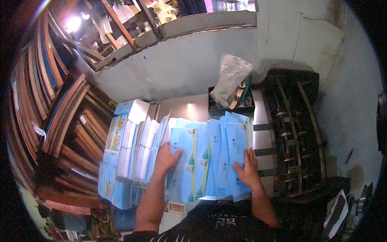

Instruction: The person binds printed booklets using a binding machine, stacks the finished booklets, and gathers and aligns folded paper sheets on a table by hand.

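Blue printed sheets [186, 161] with a green and yellow strip lie overlapping on the table in front of me, their edges uneven. My left hand [167, 158] is at their left side, thumb spread onto the top sheet and fingers along its edge. On the right part of the spread, a fanned group of sheets [225, 141] lies under my right hand [247, 168], whose fingers stretch along the right edge with the thumb apart. Left of my left hand are thick stacks of folded blue and white sheets [128, 149], some standing on edge.
A black box [231, 110] holding tools and a clear plastic bag [233, 74] sits behind the sheets. A dark machine with metal rollers [287, 137] stands to the right. Wooden boards [64, 117] are racked on the left. A pale wall [173, 64] rises at the back.
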The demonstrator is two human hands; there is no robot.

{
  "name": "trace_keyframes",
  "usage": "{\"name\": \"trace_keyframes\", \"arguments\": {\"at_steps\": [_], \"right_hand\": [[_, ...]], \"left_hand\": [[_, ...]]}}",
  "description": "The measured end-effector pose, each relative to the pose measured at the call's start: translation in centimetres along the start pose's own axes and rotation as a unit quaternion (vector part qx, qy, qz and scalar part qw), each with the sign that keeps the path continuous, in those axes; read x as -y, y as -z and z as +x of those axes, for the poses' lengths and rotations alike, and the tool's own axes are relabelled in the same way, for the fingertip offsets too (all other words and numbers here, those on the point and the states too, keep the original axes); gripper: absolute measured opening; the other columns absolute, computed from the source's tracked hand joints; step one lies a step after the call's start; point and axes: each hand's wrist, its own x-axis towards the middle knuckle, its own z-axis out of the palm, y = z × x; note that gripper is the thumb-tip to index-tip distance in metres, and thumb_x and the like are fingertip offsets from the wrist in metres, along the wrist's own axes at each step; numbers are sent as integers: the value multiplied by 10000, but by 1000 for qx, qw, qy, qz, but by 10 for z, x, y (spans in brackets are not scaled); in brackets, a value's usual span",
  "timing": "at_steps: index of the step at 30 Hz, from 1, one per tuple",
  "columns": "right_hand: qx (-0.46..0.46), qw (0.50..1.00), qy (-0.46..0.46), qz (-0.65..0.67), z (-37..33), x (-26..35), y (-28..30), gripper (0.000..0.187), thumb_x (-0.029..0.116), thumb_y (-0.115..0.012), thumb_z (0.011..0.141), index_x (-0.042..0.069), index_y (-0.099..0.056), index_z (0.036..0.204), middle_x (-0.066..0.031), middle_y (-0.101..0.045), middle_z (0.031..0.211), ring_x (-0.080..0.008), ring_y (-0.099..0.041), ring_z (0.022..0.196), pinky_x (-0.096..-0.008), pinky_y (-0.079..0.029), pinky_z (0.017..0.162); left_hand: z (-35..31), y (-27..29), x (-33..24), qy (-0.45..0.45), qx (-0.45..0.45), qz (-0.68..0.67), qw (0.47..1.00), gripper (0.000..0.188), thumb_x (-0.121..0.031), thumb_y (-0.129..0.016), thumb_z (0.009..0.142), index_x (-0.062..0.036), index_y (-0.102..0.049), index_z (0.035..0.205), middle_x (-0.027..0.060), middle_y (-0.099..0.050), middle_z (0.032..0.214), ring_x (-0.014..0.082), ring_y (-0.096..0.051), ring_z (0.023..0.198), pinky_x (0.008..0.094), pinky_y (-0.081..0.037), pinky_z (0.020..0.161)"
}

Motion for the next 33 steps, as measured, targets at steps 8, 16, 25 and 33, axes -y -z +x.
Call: {"name": "trace_keyframes", "arguments": {"at_steps": [8,16,25,33], "right_hand": [[14,1000,7,3,-5,6,2,890,538,-593,860,-37,-251,1446,-319,-167,1506,-472,-159,1400,-560,-139,1130],[10,1000,0,-11,3,-9,5,837,533,-547,897,-33,-266,1445,-287,-184,1514,-409,-160,1420,-519,-142,1144],[53,902,-117,412,24,-11,59,866,316,-654,893,55,-104,1509,-230,-285,1488,-297,-260,1385,-452,-276,1111],[0,997,-71,15,16,-2,16,993,431,-713,757,-2,-185,1477,-251,-224,1517,-438,-233,1377,-530,-220,1120]], "left_hand": [[-32,15,-7,-51,12,-19,998,408,-273,-673,851,28,-593,1114,197,-684,966,321,-664,900,413,-510,788],[-75,100,-138,-167,-104,-313,929,230,-108,-628,901,24,-553,1074,110,-668,914,154,-633,790,296,-514,697],[-29,-41,-81,-186,-31,-31,982,682,-375,-664,853,80,-433,1306,292,-530,1257,383,-536,1165,426,-437,973],[-38,-55,-25,-70,-20,109,991,697,-369,-709,797,66,-475,1288,282,-595,1126,394,-580,1059,449,-451,931]]}}
